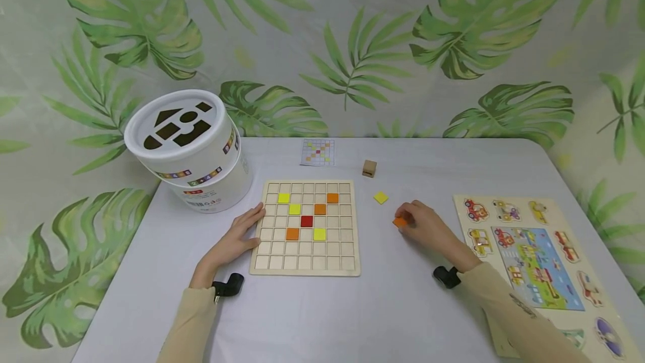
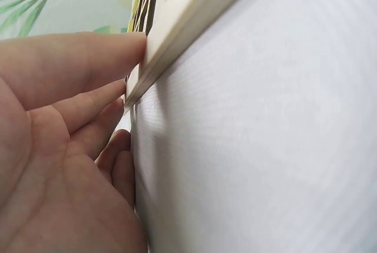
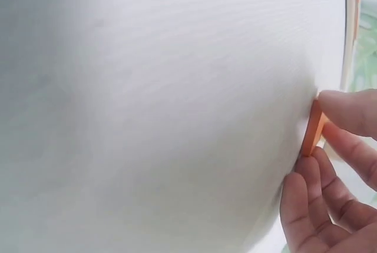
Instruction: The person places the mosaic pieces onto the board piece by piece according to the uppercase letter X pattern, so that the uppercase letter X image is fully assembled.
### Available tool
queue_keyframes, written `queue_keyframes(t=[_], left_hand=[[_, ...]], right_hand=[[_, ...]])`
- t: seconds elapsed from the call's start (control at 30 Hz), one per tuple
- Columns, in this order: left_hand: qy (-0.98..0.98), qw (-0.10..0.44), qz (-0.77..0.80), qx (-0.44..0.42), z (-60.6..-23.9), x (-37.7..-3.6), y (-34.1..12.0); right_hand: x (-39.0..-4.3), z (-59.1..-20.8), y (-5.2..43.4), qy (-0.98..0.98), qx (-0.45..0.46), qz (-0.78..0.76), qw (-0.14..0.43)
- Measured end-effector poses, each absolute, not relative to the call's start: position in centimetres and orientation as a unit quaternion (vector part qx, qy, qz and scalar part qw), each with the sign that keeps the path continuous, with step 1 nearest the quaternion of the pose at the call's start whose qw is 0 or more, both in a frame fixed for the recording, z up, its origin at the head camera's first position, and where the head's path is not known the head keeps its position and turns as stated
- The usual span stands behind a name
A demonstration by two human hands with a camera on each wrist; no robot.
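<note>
A wooden grid board [image 1: 304, 262] lies on the table, with yellow, orange and red square tiles in some of its cells. The red tile [image 1: 307, 221] sits near the middle. My left hand [image 1: 233, 240] rests against the board's left side, fingers extended, the thumb lower down the same edge. In the left wrist view fingertips touch the side of the board [image 2: 171, 47]. To the right of the board, my right hand [image 1: 423, 228] pinches an orange tile [image 3: 313, 128] by its edges, low over the white tabletop. A loose yellow tile [image 1: 380, 198] lies just beyond that hand.
Behind the board lies a small pattern card [image 1: 318, 152], with a little wooden block [image 1: 369, 168] to its right. A white lidded bucket [image 1: 201, 184] stands at the back left. Under the right forearm is a vehicle puzzle board [image 1: 539, 262]. A leaf-print cloth [image 1: 363, 60] hangs behind.
</note>
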State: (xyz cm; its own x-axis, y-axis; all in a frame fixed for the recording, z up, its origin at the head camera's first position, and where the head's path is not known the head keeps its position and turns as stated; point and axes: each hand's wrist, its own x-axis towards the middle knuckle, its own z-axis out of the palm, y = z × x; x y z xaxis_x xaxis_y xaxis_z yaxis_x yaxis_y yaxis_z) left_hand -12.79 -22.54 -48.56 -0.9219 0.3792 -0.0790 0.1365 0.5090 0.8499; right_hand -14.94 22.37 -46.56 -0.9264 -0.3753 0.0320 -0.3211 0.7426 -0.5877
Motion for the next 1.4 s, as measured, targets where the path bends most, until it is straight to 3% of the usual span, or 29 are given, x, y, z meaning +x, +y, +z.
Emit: queue_keyframes(t=[0.3, 0.97, 1.4], left_hand=[[0.857, 0.129, 0.478, 0.142, -45.8, -11.8, -21.1], [0.858, 0.136, 0.473, 0.148, -48.4, -12.9, -22.5], [0.861, 0.132, 0.467, 0.154, -48.6, -12.9, -22.7]], right_hand=[[-15.1, -46.3, 18.7, 0.917, -0.219, -0.331, 0.045], [-13.2, -45.3, 2.0, 0.863, -0.39, -0.301, 0.108], [-12.9, -45.7, -1.6, 0.894, -0.386, -0.211, 0.082]])
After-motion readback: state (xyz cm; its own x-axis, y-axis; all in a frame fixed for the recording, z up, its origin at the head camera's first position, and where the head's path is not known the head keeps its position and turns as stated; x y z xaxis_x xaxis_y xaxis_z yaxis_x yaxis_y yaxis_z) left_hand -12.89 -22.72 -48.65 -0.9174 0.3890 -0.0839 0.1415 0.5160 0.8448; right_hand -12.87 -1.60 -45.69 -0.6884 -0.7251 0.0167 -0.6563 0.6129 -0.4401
